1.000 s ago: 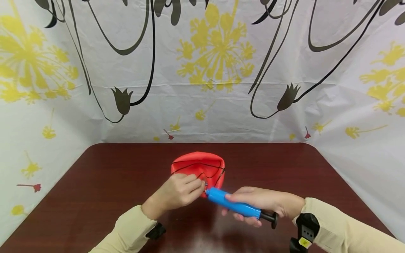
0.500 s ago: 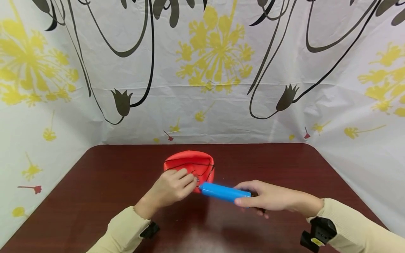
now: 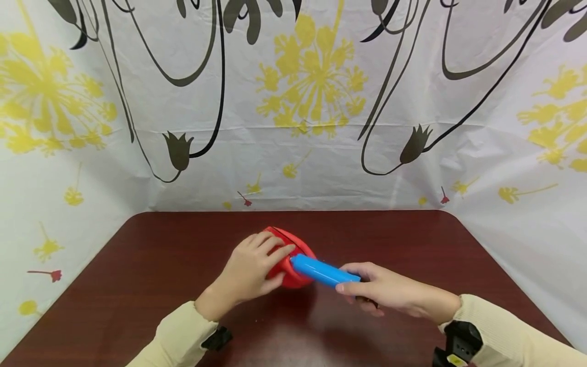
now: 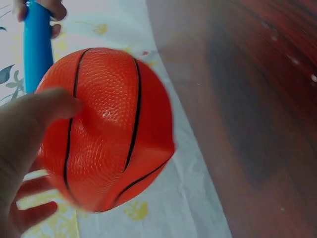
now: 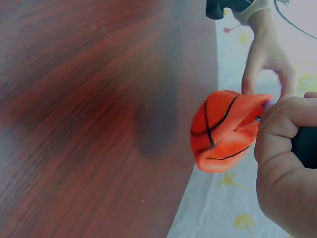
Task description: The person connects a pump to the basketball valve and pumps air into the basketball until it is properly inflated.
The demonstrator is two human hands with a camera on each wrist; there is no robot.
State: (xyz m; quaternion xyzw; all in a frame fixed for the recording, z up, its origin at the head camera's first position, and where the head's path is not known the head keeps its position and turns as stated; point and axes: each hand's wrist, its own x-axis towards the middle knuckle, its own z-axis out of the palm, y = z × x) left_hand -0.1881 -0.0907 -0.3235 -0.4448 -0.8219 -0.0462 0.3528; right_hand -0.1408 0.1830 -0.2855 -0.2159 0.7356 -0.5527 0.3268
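Note:
A partly deflated red-orange toy basketball (image 3: 295,279) with black lines is held over the table, its dented side facing the pump. My left hand (image 3: 247,265) holds it from the left, fingers spread around it; in the left wrist view the thumb presses the ball (image 4: 109,124). My right hand (image 3: 390,288) grips the rear end of a blue hand pump (image 3: 324,271), covering most of its black handle. The pump's front tip meets the ball near the left fingertips. In the right wrist view a small metal bit (image 5: 257,118) shows at the ball's dent.
A dark red-brown wooden table (image 3: 183,239) lies beneath both hands. White sheeting (image 3: 321,168) with yellow and grey flower prints hangs behind and at both sides. Black wrist cameras (image 3: 463,339) are strapped over the cream sleeves.
My left hand has gone from pinching near the pump tip to spreading around the ball, which has turned. Earlier, my right hand shifted from the pump's barrel back to its handle end.

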